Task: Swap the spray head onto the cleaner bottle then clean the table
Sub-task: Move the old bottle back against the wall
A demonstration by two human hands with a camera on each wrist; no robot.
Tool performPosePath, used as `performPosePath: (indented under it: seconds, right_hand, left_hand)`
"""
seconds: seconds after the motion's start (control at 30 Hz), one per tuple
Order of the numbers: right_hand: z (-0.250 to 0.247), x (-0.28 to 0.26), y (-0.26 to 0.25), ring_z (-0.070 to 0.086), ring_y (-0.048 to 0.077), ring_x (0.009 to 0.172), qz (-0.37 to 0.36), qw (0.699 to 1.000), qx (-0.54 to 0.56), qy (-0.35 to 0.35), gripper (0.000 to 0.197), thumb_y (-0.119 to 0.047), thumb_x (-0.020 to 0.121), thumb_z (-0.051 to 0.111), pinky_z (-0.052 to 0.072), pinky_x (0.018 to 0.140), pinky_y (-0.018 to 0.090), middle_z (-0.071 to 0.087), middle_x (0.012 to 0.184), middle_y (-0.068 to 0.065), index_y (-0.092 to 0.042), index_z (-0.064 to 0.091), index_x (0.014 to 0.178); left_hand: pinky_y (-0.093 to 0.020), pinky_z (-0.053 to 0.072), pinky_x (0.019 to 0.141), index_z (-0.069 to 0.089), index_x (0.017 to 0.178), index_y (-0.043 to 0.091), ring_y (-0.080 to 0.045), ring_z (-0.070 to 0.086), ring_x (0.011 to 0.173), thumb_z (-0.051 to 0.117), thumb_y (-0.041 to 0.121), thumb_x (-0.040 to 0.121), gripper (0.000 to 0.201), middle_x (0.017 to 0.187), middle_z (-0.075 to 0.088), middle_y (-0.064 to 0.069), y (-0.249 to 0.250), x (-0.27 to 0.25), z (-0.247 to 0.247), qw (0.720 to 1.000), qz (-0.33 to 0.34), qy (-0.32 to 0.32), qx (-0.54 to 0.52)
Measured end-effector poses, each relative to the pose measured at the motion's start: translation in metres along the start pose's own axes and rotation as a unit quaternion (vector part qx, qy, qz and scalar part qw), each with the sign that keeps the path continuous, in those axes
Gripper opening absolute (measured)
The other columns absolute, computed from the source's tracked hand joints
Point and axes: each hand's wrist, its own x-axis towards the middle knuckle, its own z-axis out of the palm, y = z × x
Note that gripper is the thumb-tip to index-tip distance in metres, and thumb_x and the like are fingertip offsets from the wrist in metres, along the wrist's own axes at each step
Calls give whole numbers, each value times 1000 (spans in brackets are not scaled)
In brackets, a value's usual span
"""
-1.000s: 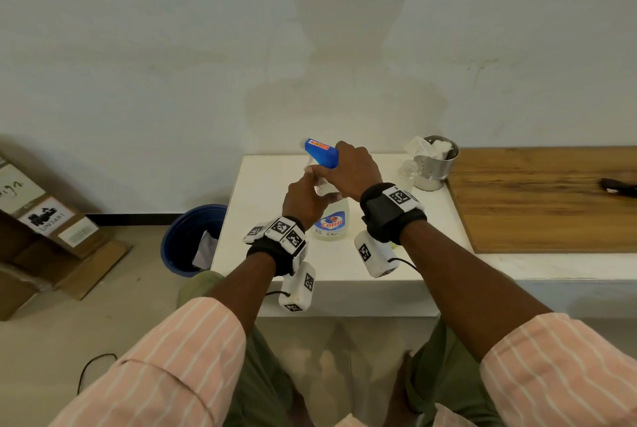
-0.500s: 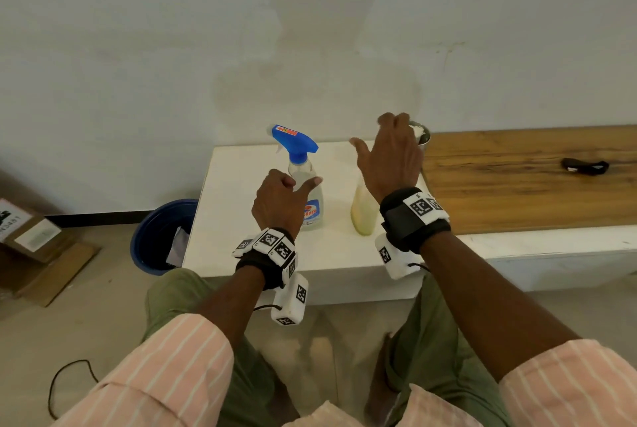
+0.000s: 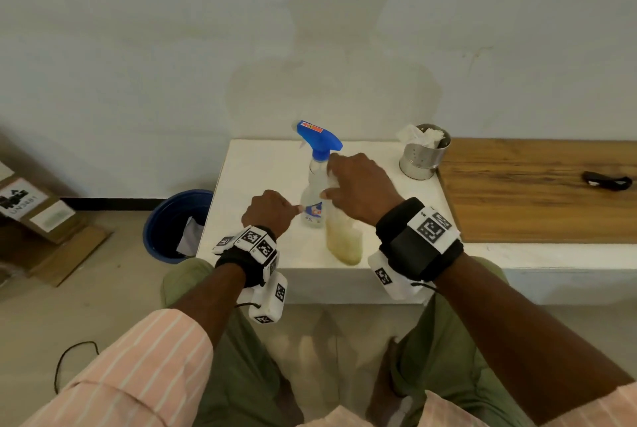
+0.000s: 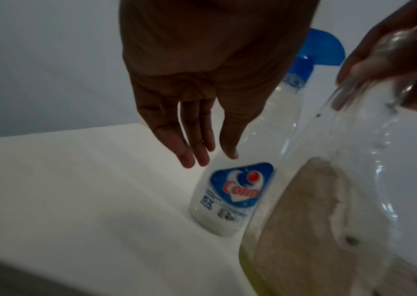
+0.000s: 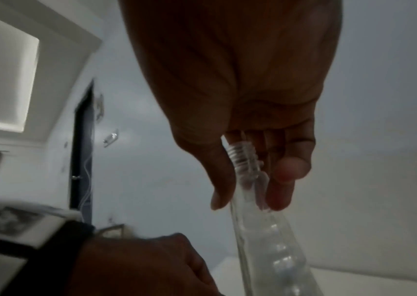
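Note:
On the white table stands a clear spray bottle with a blue label and a blue spray head screwed on. Right beside it stands a clear bottle of yellowish cleaner, its threaded neck bare of any cap. My right hand grips this bottle by the neck from above. My left hand is at the spray bottle's left side. In the left wrist view its fingers hang straight, tips against the spray bottle just above the label.
A steel cup stuffed with tissue stands at the table's back right corner. A wooden board with a black object lies to the right. A blue bucket and cardboard boxes are on the floor at the left.
My right hand left the spray head, reached right, and now holds the yellowish bottle by its neck next to the spray bottle. My left hand loosened its grip on the spray bottle.

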Motion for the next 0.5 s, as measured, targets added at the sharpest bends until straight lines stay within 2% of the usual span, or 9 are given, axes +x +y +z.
performPosePath:
  seconds: [0.13,0.23,0.3,0.33,0.4,0.47,0.5]
  right_hand:
    - [-2,13,-48,57,22,83,-65,997,48,-8,28,-26,88,67,39,62,26,62,98,9,-8,56,105]
    - [11,43,-80,57,25,90,-61,993,99,8,30,-24,88,67,45,73,31,60,103,11,-7,54,108]
    - [23,69,-96,57,28,95,-44,991,119,36,30,-20,89,65,47,78,36,59,107,14,-6,52,113]
    - [29,83,-102,57,29,97,-34,990,130,53,30,-17,90,62,47,80,38,59,108,14,-6,51,115]
    - [39,115,-111,55,30,101,-16,986,139,85,30,-10,90,57,44,83,37,57,112,14,-6,49,119]
    - [48,151,-116,56,30,100,0,984,138,110,32,-5,89,55,43,82,35,54,115,13,-7,48,121]
    - [52,169,-118,57,30,98,10,983,140,118,34,-3,88,55,43,80,33,52,117,13,-8,48,121]
  left_hand:
    - [-42,52,91,70,101,13,-32,65,98,55,49,83,44,106,71,-10,-36,29,-23,999,-43,-7,-4]
    - [-39,50,91,65,109,5,-35,62,107,50,38,92,41,114,67,-16,-63,52,-36,999,-37,-28,28]
    - [-38,44,99,57,124,4,-35,54,120,53,34,94,42,128,60,-17,-77,68,-39,997,-14,-46,57]
    - [-38,40,104,48,134,4,-34,48,129,58,37,92,53,138,53,-16,-83,76,-40,996,-4,-62,70]
    - [-38,28,115,24,148,2,-32,29,143,69,46,82,92,154,30,-18,-92,92,-36,988,8,-111,103]
    - [-40,15,121,3,152,-1,-33,5,149,78,54,68,125,160,1,-21,-96,109,-31,974,17,-168,150]
    - [-42,11,122,-4,151,-3,-34,-3,149,80,56,63,135,159,-9,-23,-97,116,-28,966,21,-188,179]
